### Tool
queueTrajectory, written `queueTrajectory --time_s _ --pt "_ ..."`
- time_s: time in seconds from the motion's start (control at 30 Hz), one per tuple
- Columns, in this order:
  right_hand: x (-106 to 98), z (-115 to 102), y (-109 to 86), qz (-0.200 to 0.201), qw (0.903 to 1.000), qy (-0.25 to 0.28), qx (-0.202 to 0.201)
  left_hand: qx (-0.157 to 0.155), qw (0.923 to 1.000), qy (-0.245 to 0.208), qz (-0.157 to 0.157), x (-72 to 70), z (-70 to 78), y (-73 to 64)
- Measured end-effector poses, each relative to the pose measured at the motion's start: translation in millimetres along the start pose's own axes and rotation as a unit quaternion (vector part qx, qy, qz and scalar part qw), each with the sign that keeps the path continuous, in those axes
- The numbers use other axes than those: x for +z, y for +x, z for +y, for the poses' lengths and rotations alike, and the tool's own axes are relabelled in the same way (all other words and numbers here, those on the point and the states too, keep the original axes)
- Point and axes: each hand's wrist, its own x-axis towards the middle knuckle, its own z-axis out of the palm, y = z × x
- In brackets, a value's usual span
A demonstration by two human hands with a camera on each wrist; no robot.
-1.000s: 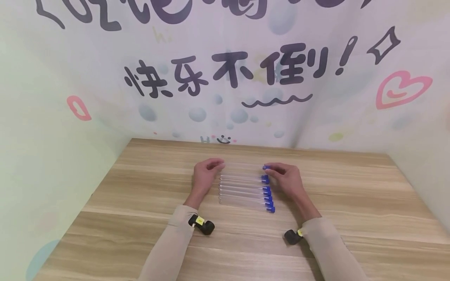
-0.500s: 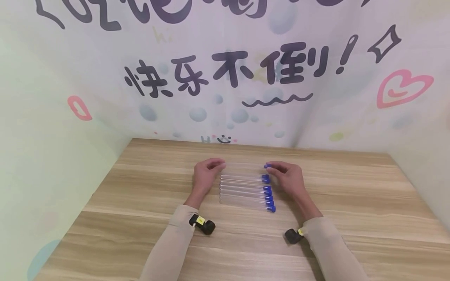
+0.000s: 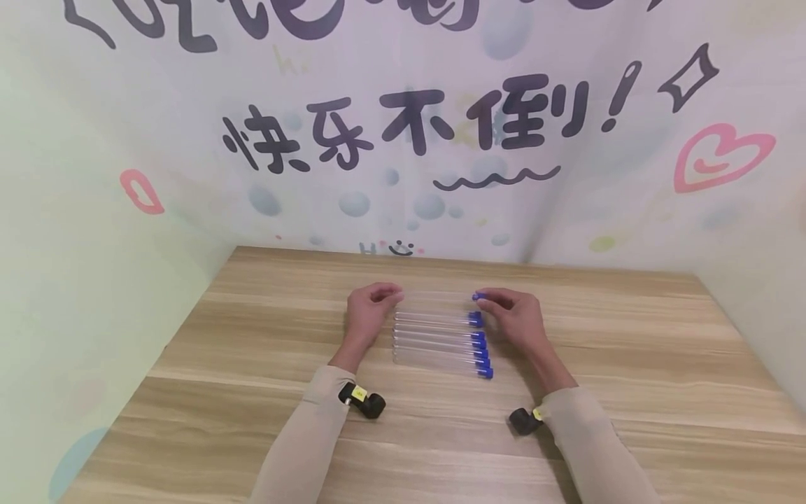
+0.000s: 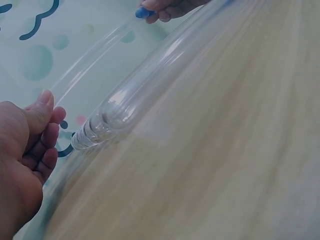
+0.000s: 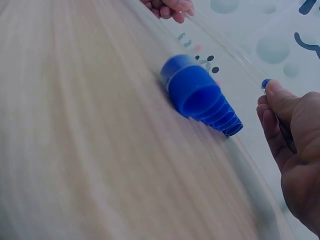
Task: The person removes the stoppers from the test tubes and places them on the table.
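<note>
Both hands hold one clear test tube (image 4: 93, 60) with a blue cap (image 5: 266, 83), level and a little above the table. My left hand (image 3: 367, 313) pinches its rounded end between thumb and fingers. At the other end, the thumb and fingers of my right hand (image 3: 518, 316) pinch the cap. Nearer to me, several more clear tubes (image 3: 434, 339) lie side by side in a row across the table, rounded ends to the left and blue caps (image 5: 197, 92) to the right. The left wrist view shows these tubes close up, in line behind one another.
The wood-grain table (image 3: 220, 392) reaches back to a white printed wall sheet (image 3: 352, 210) with dark lettering. Pale side walls (image 3: 82, 280) stand at left and right. Each sleeve carries a small black wrist camera (image 3: 371, 406).
My right hand has shifted very slightly away and to the right with the capped end. My left hand keeps its pinch almost in place, and the row of tubes lies as before.
</note>
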Motion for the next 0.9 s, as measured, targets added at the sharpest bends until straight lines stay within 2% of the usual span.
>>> queueTrajectory --time_s 0.27,0.43,0.6,0.9 --pt "1.8 0.0 1.3 -0.004 0.9999 -0.002 -0.014 -0.004 1.0000 0.007 -0.001 -3.0 1.6 -2.1" --pt "0.5 1.0 0.8 0.003 0.9998 -0.008 -0.018 -0.004 1.0000 0.005 -0.007 -1.1 0.8 -1.1" --pt "-1.2 1.5 1.5 0.009 0.9994 -0.023 -0.025 0.003 1.0000 0.001 0.000 1.8 1.1 0.7" --pt "-2.5 0.2 3.7 0.013 0.9991 -0.032 -0.023 -0.012 0.9999 0.009 0.003 3.8 3.3 1.8"
